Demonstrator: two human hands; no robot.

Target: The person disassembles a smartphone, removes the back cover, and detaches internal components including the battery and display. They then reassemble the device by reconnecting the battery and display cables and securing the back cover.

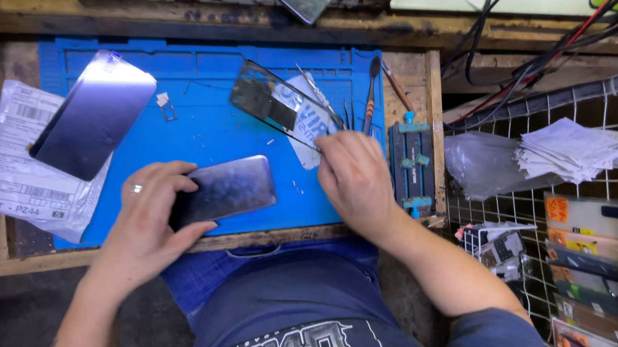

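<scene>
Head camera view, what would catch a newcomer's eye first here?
The bright blue work mat fills the bench's middle. On its near edge the left hand grips a dark phone, while the right hand holds a thin tool against a clear phone frame further back. Another glossy phone lies at the mat's left.

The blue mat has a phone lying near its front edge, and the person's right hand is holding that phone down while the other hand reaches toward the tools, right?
Not quite: it is the left hand, the one with a ring, that holds the phone down on the blue mat. The right hand is the one reaching toward the tools. The head view shows this.
</scene>
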